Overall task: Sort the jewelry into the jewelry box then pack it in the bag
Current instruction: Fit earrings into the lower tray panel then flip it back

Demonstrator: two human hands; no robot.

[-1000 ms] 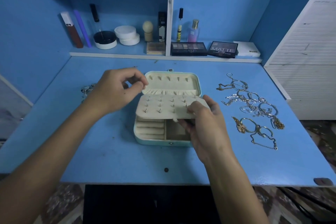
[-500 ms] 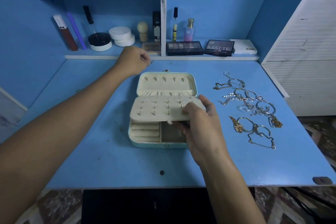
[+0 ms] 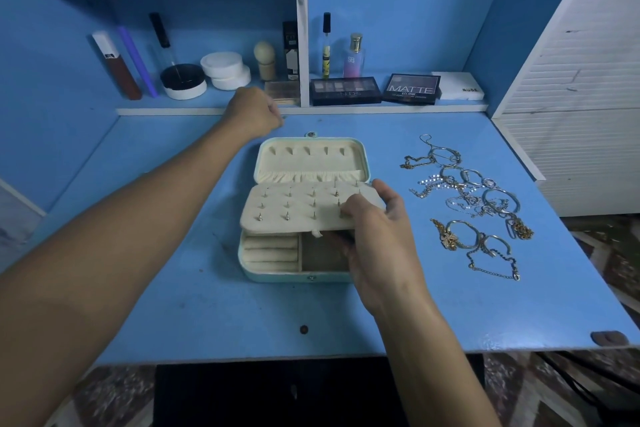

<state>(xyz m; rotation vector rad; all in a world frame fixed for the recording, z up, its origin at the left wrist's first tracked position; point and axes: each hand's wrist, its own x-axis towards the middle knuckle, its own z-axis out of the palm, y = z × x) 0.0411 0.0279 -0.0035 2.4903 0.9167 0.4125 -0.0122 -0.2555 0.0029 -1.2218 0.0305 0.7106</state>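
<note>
The jewelry box (image 3: 308,211) is sitting open in the middle of the table (image 3: 173,305). The jewelry (image 3: 474,204) is lying to its right. The shelf (image 3: 301,109) is standing behind, holding the makeup (image 3: 344,90).

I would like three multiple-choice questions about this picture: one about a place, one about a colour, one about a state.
1. Where does the loose jewelry lie?
A. right of the jewelry box
B. inside the box
C. on the shelf

2. What colour is the table?
A. white
B. blue
C. brown

3. What is the state of the jewelry box?
A. closed
B. open, with its earring panel held up
C. packed in a bag

Answers:
1. A, the chains and bracelets lie on the table beside the box.
2. B, its top is blue.
3. B, the lid lies back and the right hand grips the earring panel over the compartments.
</note>
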